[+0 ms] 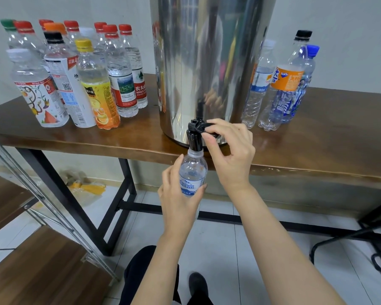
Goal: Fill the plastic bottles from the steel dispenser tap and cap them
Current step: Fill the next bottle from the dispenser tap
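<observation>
A tall steel dispenser point(207, 62) stands on the wooden table point(317, 148), its black tap point(195, 134) jutting over the front edge. My left hand point(176, 194) grips a clear bottle with a blue and white label point(193, 172), holding it upright with its open neck right under the tap spout. My right hand point(231, 150) pinches the tap's black lever point(204, 127) between thumb and fingers. The bottle looks nearly full of water.
Several capped, filled bottles point(75, 80) crowd the table's left side. Three bottles stand at the right of the dispenser: a clear one point(259, 84), an orange-labelled one point(286, 82) and a blue one point(299, 89). A wooden shelf with a metal rail point(31, 249) is lower left; black chair legs point(361, 238) lower right.
</observation>
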